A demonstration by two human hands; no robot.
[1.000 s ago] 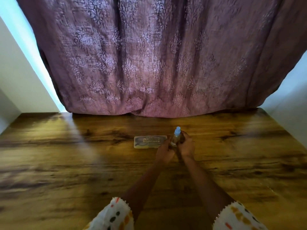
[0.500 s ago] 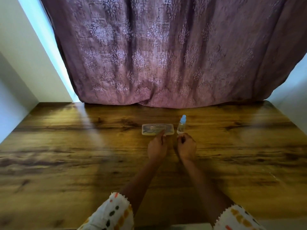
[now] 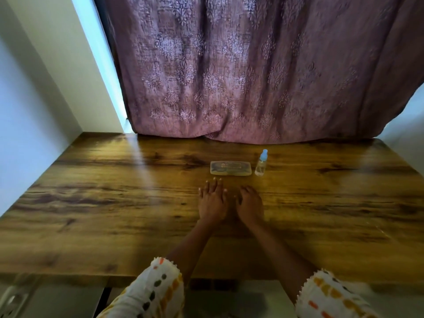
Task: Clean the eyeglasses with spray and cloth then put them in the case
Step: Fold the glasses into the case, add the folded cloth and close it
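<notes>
Surface (image 3: 114,203) is carrying all items. Left hand (image 3: 212,201) is lying flat on it, grip released, fingers straight. Right hand (image 3: 250,204) is resting beside it, grip loose, holding nothing. Case (image 3: 230,168) is lying just beyond the left fingertips. Spray bottle (image 3: 261,164) is standing upright just right of the case. Versus 0.5 s ago: both hands are sitting nearer the person; left is no longer touching the case.
</notes>
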